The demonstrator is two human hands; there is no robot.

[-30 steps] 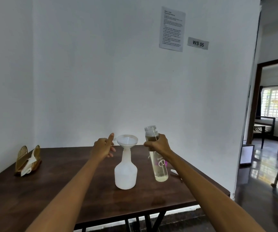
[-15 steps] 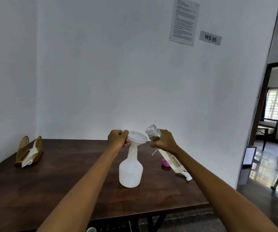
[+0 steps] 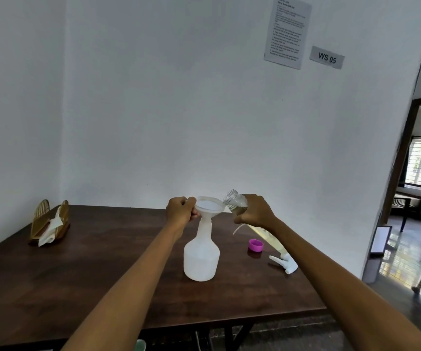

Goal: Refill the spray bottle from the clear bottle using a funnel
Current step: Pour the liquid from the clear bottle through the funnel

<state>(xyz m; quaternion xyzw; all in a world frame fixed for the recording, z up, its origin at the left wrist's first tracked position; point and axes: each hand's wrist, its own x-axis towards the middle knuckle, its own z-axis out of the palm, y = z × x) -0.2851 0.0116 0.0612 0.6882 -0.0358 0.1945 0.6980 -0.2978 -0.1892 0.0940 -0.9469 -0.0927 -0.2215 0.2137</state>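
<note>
standing upright on the dark wooden table (image 3: 77,287), the white spray bottle (image 3: 201,257) carries a white funnel (image 3: 208,207) seated in its neck. left hand (image 3: 181,211) fingers curl round the funnel's rim on its left side. right hand (image 3: 255,211) grips the clear bottle (image 3: 237,205), tilted with its open mouth just beside the funnel's right edge; yellowish liquid inside. a pink cap (image 3: 255,245) and the white spray head (image 3: 284,263) lie on the table to the right.
</note>
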